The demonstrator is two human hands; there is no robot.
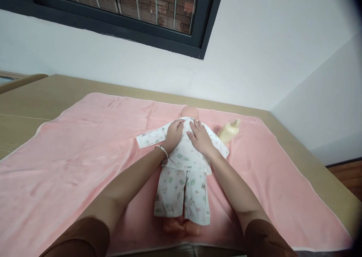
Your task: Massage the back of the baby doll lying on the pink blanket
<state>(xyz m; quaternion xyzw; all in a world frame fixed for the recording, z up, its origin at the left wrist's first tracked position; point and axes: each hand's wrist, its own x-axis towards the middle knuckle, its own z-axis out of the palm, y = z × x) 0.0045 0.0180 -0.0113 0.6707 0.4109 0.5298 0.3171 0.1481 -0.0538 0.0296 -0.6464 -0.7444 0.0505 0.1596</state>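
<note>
A baby doll (pixel 189 112) lies stretched out in a white long-sleeved top (pixel 181 157) and matching trousers (pixel 169 193), both printed with small green and pink figures. Its bare feet (pixel 181 226) show below the trouser legs, and its face is not visible. My left hand (pixel 174 134), with a silver bangle (pixel 162 150) at the wrist, rests on the upper left of the top, its fingers slightly bent. Flat on the upper right of the top lies my right hand (pixel 200 137), fingers apart. Neither hand holds anything that I can see.
A pink blanket (pixel 85 147) with a pale edge spreads under the doll on a wooden table (pixel 70 85). By the right sleeve lies a pale yellow bottle (pixel 228 131) on its side. Behind the table rises a white wall (pixel 240 60) with a dark-framed window (pixel 195 42).
</note>
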